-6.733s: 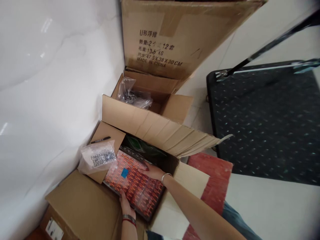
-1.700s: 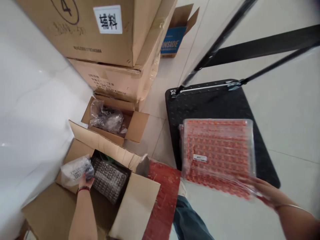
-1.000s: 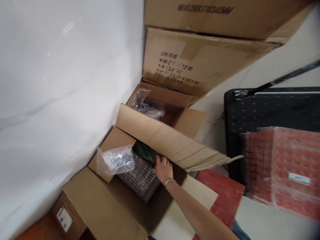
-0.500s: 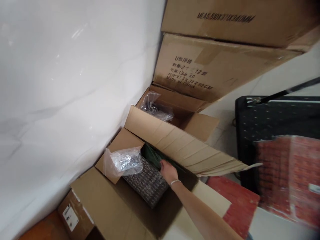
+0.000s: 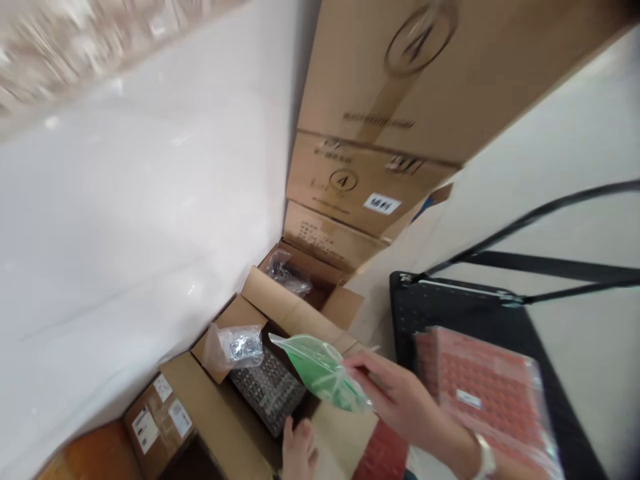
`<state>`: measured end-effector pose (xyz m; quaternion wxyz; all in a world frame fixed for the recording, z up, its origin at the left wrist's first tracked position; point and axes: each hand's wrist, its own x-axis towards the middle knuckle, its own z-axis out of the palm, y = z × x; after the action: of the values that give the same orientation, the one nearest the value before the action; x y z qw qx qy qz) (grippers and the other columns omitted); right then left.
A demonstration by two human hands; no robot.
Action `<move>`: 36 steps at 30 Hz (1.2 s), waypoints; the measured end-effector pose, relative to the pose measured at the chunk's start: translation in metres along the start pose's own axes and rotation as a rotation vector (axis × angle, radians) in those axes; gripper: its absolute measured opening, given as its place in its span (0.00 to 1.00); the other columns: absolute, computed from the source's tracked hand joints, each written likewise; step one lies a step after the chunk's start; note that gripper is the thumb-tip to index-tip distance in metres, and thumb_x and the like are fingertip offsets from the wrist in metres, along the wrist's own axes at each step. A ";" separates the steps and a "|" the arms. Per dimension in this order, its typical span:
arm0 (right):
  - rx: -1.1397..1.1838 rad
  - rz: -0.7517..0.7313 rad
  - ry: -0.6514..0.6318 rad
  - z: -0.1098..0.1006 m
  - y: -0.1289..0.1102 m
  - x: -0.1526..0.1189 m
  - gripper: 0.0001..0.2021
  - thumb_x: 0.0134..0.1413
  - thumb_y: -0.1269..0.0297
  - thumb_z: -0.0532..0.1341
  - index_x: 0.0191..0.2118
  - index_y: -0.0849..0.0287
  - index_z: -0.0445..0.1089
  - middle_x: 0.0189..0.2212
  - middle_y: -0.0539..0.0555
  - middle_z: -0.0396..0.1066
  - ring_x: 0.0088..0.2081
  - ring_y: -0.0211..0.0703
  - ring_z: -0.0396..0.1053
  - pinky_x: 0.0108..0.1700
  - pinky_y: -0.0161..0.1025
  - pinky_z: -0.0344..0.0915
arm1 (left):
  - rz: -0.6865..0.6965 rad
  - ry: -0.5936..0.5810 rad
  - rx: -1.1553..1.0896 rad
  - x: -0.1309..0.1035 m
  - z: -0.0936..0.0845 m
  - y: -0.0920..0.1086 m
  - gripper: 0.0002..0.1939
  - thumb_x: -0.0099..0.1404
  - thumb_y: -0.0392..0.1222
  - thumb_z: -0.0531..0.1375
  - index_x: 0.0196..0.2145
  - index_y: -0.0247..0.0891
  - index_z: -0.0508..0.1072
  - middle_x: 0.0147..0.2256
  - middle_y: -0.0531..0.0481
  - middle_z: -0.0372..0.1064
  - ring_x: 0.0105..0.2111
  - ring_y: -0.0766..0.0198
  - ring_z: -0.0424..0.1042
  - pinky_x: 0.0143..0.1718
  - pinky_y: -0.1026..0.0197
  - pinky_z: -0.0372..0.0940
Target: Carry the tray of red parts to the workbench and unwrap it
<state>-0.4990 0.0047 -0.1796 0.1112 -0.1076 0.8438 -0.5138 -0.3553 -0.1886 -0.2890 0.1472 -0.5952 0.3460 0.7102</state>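
Observation:
My right hand (image 5: 395, 400), with a band at the wrist, pinches a clear plastic bag with a green sheet-like content (image 5: 320, 370), held above an open cardboard box (image 5: 220, 400). Low in the picture, my left hand (image 5: 299, 447) is near the box's front edge, its fingers partly extended and nothing seen in them. Inside the box lies a dark grey textured pack (image 5: 270, 387). A clear bag with a shiny item (image 5: 240, 347) rests over the box's left flap.
Stacked cartons (image 5: 345, 180) rise behind, beside a white marbled wall (image 5: 150, 220). Another open box (image 5: 325, 290) holds clear bags. At right stands a black trolley (image 5: 465, 300) carrying red wrapped packs (image 5: 495, 380). A labelled box (image 5: 155, 417) sits lower left.
My right hand has come up out of the box, now holding the green bag. My left hand has come into view. The view has shifted to show more of the stacked cartons.

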 end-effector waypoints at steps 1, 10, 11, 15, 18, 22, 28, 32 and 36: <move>0.010 -0.027 0.011 -0.036 -0.039 -0.004 0.18 0.66 0.48 0.50 0.36 0.52 0.70 0.29 0.56 0.73 0.30 0.50 0.72 0.31 0.42 0.69 | 0.006 -0.111 -0.030 -0.024 0.019 0.001 0.10 0.65 0.39 0.62 0.45 0.42 0.75 0.53 0.43 0.72 0.56 0.51 0.69 0.53 0.49 0.66; -0.131 -0.257 0.363 -0.327 -0.283 -0.008 0.14 0.56 0.49 0.59 0.34 0.55 0.68 0.25 0.52 0.68 0.28 0.46 0.64 0.30 0.41 0.60 | 0.238 -0.913 -0.180 -0.256 0.203 0.063 0.11 0.50 0.43 0.74 0.30 0.40 0.79 0.37 0.45 0.81 0.41 0.54 0.78 0.47 0.52 0.70; -0.146 -0.275 0.405 -0.350 -0.295 -0.007 0.15 0.54 0.48 0.59 0.33 0.55 0.68 0.24 0.51 0.67 0.27 0.46 0.64 0.30 0.41 0.60 | 0.272 -0.961 -0.182 -0.279 0.214 0.073 0.13 0.50 0.44 0.75 0.32 0.39 0.80 0.38 0.45 0.81 0.41 0.55 0.78 0.45 0.54 0.71; -0.151 -0.339 0.500 -0.413 -0.324 -0.011 0.17 0.48 0.45 0.59 0.31 0.56 0.68 0.24 0.53 0.69 0.28 0.48 0.67 0.33 0.44 0.64 | 0.418 -1.053 -0.195 -0.360 0.235 0.098 0.16 0.50 0.42 0.75 0.38 0.42 0.80 0.41 0.46 0.80 0.40 0.56 0.78 0.40 0.57 0.73; -0.161 -0.362 0.532 -0.434 -0.333 -0.022 0.18 0.47 0.45 0.58 0.32 0.56 0.68 0.25 0.54 0.70 0.29 0.50 0.68 0.33 0.46 0.64 | 0.521 -1.038 -0.194 -0.399 0.236 0.101 0.20 0.49 0.40 0.76 0.41 0.43 0.79 0.42 0.46 0.80 0.41 0.55 0.79 0.42 0.55 0.74; -0.207 -0.385 0.553 -0.443 -0.337 -0.036 0.16 0.47 0.48 0.57 0.31 0.56 0.69 0.25 0.55 0.71 0.29 0.52 0.69 0.32 0.46 0.64 | 0.630 -0.992 -0.182 -0.424 0.230 0.101 0.26 0.47 0.40 0.76 0.45 0.44 0.78 0.46 0.45 0.78 0.43 0.56 0.78 0.45 0.56 0.74; -0.303 -0.463 0.577 -0.443 -0.342 -0.043 0.12 0.51 0.53 0.55 0.31 0.55 0.69 0.26 0.54 0.72 0.28 0.49 0.69 0.31 0.44 0.64 | 0.736 -0.966 -0.150 -0.443 0.221 0.110 0.31 0.46 0.42 0.76 0.49 0.43 0.77 0.47 0.43 0.77 0.48 0.50 0.76 0.43 0.57 0.75; -0.377 -0.553 0.609 -0.442 -0.350 -0.049 0.09 0.56 0.59 0.54 0.32 0.56 0.69 0.31 0.58 0.72 0.30 0.50 0.67 0.32 0.45 0.63 | 0.791 -0.950 -0.149 -0.446 0.221 0.118 0.32 0.46 0.41 0.76 0.51 0.43 0.76 0.47 0.43 0.78 0.49 0.49 0.76 0.45 0.57 0.75; -0.447 -0.726 0.605 -0.439 -0.366 -0.062 0.09 0.60 0.63 0.53 0.34 0.58 0.69 0.35 0.60 0.68 0.35 0.52 0.68 0.38 0.49 0.66 | 0.776 -0.930 -0.218 -0.428 0.221 0.125 0.27 0.45 0.37 0.76 0.45 0.44 0.78 0.46 0.44 0.78 0.47 0.52 0.77 0.44 0.58 0.74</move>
<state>-0.5468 0.2291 0.3480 -0.3487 -0.2612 0.8356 -0.3346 -0.4914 -0.0438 0.1678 -0.0480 -0.0653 0.3624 0.9285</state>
